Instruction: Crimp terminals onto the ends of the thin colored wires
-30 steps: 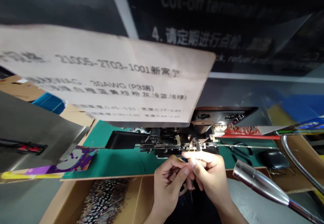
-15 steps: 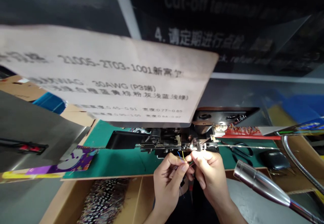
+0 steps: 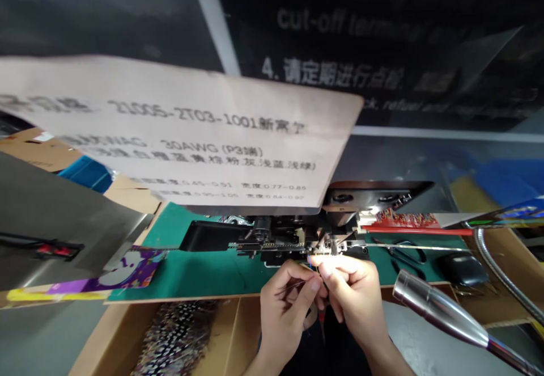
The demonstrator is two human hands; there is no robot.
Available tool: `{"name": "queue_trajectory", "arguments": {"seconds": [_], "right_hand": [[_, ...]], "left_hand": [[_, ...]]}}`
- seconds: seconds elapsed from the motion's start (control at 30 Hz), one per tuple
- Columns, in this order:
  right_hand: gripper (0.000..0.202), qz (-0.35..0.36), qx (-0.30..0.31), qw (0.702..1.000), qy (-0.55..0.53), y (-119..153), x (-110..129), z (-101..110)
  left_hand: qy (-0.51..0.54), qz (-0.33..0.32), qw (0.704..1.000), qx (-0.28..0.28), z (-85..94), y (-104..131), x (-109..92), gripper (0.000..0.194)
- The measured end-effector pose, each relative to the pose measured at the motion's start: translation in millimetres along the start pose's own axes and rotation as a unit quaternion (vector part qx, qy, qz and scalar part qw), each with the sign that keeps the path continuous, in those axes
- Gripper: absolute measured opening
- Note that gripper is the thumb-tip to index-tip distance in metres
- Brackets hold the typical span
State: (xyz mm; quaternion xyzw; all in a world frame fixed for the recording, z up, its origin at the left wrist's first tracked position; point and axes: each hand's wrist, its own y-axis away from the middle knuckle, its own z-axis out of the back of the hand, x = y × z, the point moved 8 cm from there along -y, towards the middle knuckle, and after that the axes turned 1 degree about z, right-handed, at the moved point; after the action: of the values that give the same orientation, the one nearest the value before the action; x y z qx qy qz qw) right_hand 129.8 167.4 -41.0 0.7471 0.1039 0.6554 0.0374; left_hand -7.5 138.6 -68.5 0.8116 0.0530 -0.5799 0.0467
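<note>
My left hand (image 3: 289,308) is closed, its thumb and forefinger pinching thin wires (image 3: 310,261). A blue one and a yellowish one show between the two hands. My right hand (image 3: 351,288) is also closed, thumb and forefinger on the same wires at their upper part. Most of the wires' length is hidden by the fingers. Both hands are just in front of the crimping machine's metal head (image 3: 334,245), with the right fingertips close below it. Whether the wire ends touch it, I cannot tell.
A strip of terminals (image 3: 419,246) runs across the green mat (image 3: 204,274). At right lie scissors (image 3: 408,251), a black mouse-like object (image 3: 461,268) and a metal lamp head (image 3: 437,302). Bundled wires (image 3: 174,336) fill a cardboard box below left. A paper label (image 3: 204,138) hangs in front.
The blue and yellow wires have shifted slightly right, and my right fingers now cover more of them. My left hand has moved a little right and down with its pinch kept.
</note>
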Motion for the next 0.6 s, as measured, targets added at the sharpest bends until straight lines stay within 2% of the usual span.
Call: {"name": "queue_trajectory", "arguments": {"seconds": [0.13, 0.3, 0.47, 0.6], "right_hand": [[0.049, 0.005, 0.002, 1.000, 0.017, 0.5, 1.5, 1.2], [0.055, 0.004, 0.010, 1.000, -0.026, -1.4, -3.4, 1.5], [0.045, 0.018, 0.011, 1.000, 0.022, 2.5, 7.4, 0.9], [0.047, -0.006, 0.012, 1.000, -0.006, 1.3, 2.6, 1.4]], "left_hand": [[-0.013, 0.020, 1.000, 0.004, 1.3, 1.0, 4.7, 0.027], [-0.010, 0.009, 1.000, -0.003, 0.1, -1.2, 2.2, 0.030], [-0.010, 0.039, 0.999, 0.009, -0.6, -0.2, 6.1, 0.029], [-0.023, 0.020, 1.000, 0.006, 0.3, -0.5, 2.4, 0.030]]}}
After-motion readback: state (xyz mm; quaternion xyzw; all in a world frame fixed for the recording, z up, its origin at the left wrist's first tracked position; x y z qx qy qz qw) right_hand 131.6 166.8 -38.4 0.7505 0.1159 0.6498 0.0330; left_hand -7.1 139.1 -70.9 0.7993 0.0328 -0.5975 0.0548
